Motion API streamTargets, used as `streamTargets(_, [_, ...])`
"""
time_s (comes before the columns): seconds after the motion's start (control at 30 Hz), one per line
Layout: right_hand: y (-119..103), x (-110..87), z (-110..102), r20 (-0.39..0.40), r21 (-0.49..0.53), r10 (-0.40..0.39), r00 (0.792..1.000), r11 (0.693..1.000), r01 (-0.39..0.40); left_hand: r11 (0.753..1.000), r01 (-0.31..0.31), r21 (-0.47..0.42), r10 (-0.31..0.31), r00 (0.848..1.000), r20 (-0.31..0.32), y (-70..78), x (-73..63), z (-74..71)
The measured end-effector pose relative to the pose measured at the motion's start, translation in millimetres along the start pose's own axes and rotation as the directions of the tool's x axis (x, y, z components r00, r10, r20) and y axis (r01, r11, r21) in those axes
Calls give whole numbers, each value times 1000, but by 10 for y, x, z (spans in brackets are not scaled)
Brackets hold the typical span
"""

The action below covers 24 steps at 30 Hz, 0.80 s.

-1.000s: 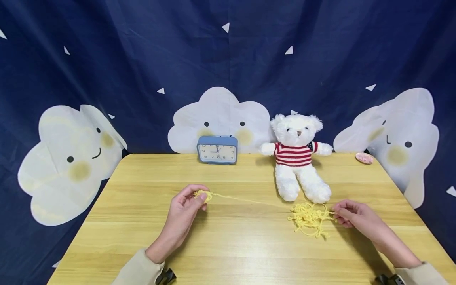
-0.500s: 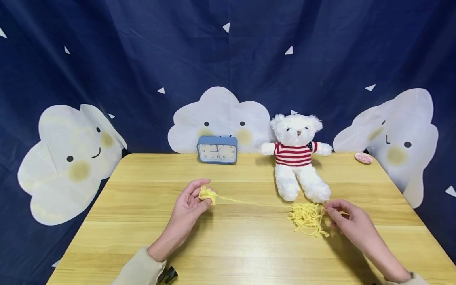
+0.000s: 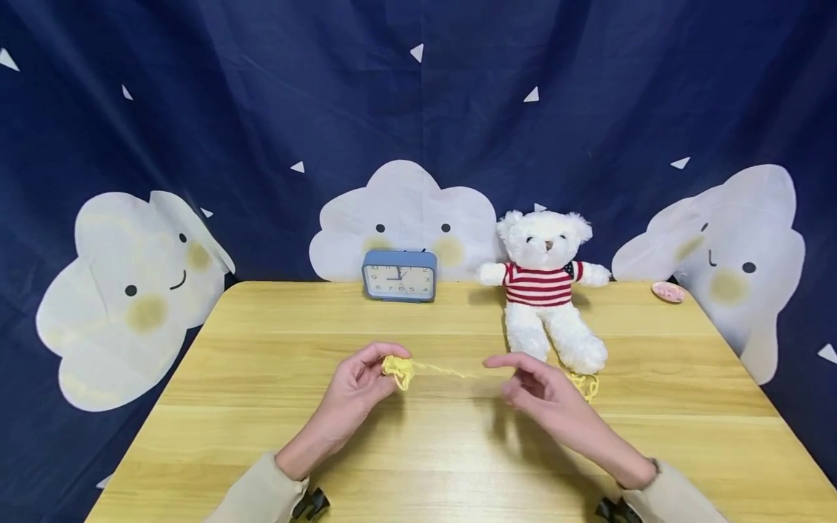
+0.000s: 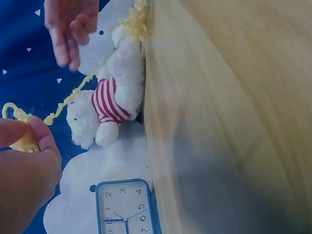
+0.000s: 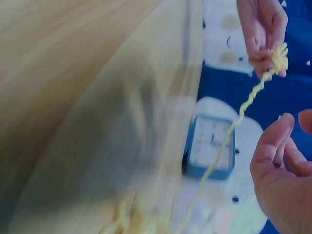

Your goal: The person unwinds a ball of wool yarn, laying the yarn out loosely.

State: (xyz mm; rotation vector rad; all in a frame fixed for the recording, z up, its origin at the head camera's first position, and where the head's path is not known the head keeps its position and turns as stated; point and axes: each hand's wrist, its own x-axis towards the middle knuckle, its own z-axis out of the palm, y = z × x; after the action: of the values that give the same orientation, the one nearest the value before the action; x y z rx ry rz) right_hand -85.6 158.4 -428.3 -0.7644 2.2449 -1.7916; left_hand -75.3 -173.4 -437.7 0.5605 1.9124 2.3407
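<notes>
Head view: a small yellow yarn ball (image 3: 397, 368) was pinched in the left hand (image 3: 356, 392) at centre frame, mid-winding. The right hand (image 3: 532, 388), fingers loose, would need to catch the strand (image 3: 451, 373) next.

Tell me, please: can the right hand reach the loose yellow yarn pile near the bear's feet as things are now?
Probably yes. The right hand hovers just beside the yarn pile, and nothing stands between them. The teddy bear sits behind the pile, not in the way.

2 hands (image 3: 356, 388) (image 3: 532, 385), 1 yarn (image 3: 399, 369), 1 clock (image 3: 399, 275), 1 bear (image 3: 546, 290).
</notes>
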Motion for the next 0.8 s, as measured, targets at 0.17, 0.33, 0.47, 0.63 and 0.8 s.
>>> streamTargets(0.17, [-29,231,197,109,79,52,993,995,-60,1000,-20,-13,21,998,56,13,-15,29])
streamTargets(0.33, [-59,374,349,202,171,149,968,968,-185,999,-31,-18,32,996,88,18,-31,43])
streamTargets(0.47, [-78,422,410,232,188,169,958,958,-215,999,-26,-23,28,996,89,4,-36,40])
streamTargets(0.63, [-110,409,370,172,115,170,970,975,-191,1000,-10,-8,11,998,64,2,-40,33])
streamTargets(0.8, [-191,349,251,55,93,149,987,984,-154,999,26,48,-27,1000,15,-2,-42,13])
